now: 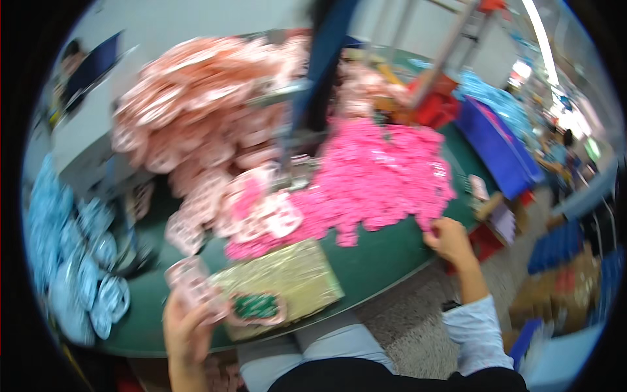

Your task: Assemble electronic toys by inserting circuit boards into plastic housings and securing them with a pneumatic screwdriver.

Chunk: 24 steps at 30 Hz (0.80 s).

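Pink plastic pieces (385, 176) lie heaped on the green tabletop (379, 261); the right hand (449, 240) pinches at the heap's near edge. The left hand (185, 326) grips a clear pink-edged blister tray (192, 281) beside a gold foil-covered block (287, 277).

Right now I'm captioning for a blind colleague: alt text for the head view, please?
The left hand holds a pink plastic piece over a gold block on a green table, while the right hand reaches a heap of bright pink pieces.

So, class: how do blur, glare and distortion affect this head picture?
Head view: motion blur smears the pink pieces and both hands, left hand and right hand; ceiling lights glare at upper right; fisheye bends the green table edge, with dark corners.
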Available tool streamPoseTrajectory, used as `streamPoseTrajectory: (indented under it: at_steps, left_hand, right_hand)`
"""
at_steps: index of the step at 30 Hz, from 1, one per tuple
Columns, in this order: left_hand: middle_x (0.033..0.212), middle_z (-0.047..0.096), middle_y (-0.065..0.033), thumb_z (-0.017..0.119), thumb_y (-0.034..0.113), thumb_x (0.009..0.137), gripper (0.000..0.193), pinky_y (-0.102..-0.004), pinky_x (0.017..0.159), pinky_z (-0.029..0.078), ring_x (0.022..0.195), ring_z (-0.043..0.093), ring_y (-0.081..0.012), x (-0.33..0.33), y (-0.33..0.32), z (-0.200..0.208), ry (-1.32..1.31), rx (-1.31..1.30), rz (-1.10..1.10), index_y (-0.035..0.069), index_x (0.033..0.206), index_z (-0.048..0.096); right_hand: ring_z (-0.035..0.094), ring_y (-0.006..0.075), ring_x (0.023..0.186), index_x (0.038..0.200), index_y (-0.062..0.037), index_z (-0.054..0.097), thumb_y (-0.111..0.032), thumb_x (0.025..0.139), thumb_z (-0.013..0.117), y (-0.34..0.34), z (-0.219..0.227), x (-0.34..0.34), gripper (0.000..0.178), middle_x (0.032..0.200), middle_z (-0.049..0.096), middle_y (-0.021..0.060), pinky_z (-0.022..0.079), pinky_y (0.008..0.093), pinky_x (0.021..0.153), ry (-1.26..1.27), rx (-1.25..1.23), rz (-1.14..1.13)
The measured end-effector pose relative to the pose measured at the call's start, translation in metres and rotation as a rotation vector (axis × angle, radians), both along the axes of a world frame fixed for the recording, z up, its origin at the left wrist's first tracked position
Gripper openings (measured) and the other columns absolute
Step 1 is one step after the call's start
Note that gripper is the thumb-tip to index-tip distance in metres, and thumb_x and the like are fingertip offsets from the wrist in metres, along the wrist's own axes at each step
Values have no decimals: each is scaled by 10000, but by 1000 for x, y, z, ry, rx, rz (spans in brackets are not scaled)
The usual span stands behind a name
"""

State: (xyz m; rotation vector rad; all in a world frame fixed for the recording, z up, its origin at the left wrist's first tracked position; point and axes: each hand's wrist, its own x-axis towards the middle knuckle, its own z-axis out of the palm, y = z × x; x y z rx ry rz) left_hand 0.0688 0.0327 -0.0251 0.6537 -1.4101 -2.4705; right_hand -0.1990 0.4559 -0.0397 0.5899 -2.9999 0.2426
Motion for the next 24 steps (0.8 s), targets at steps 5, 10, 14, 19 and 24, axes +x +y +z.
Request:
streamPoseTrajectory:
  at_steps: [5, 10, 14, 19, 24]
  left_hand:
    - [1375, 443, -247, 388, 409, 1006, 620, -516, 939, 505, 1174, 541, -424, -17, 24, 13, 151, 250, -238, 16, 1458, 225]
    - [1398, 425, -232, 367, 515, 985, 717, -497, 978, 482, 1221, 516, -381, -17, 28, 7, 159, 297, -264, -25, 1439, 239]
    - [1334, 488, -181, 456, 253, 1011, 501, -444, 999, 485, 1212, 530, -297, -10, 37, 12, 214, 369, -184, -27, 1399, 309]
    - [1166, 603, -102, 627, -49, 866, 488, -309, 884, 540, 999, 624, -150, -17, 47, 13, 124, 183, -94, -30, 1314, 432]
    - [1139, 614, -110, 605, -37, 887, 408, -303, 843, 558, 987, 632, -159, -19, 50, 2, 129, 89, -25, -38, 1268, 460]
  right_hand:
    - [620, 256, 680, 842, 12, 663, 9, 789, 635, -15, 29, 20, 60, 706, 587, 127, 484, 320, 603, 190, -388, 11]
    - [600, 71, 676, 890, 34, 679, -19, 863, 662, -145, 62, 80, 62, 813, 666, 36, 492, 230, 604, -552, -940, 226]
    - [622, 68, 689, 919, 17, 675, -42, 855, 689, -221, 63, 124, 89, 765, 661, 37, 510, 211, 600, -826, -1123, 380]
    - [603, 47, 654, 882, 8, 659, -70, 852, 706, -246, 51, 127, 95, 744, 652, 22, 496, 198, 588, -835, -960, 411]
    - [569, 30, 614, 863, 6, 633, -79, 852, 710, -255, 39, 124, 116, 711, 629, -1, 466, 191, 555, -884, -916, 409]
